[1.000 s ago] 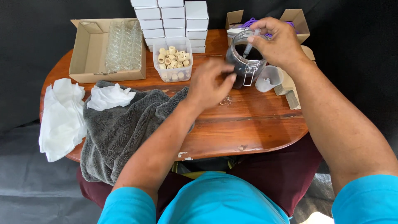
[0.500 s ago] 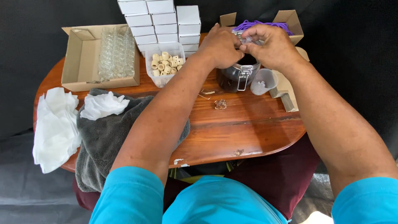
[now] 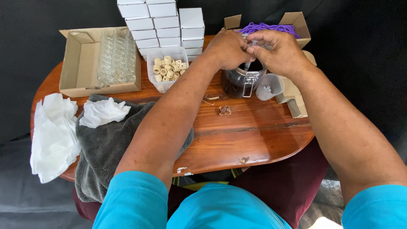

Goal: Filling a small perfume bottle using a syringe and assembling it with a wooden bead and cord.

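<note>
**Hands meeting over the jar**

Both hands are now bunching closer over the jar (image 3: 242, 80) than half a second ago. Left hand (image 3: 227, 47) is curling, fingertips pressed together at something small and clear; right hand (image 3: 276, 50) is pinching the same piece from the right. What it is, I cannot tell. It is lying directly between the hands, just above the jar mouth, equally near both. A cup (image 3: 270, 87) is standing right of the jar, a tub of corks (image 3: 166, 68) left, a grey towel (image 3: 108, 144) nearer.
</note>
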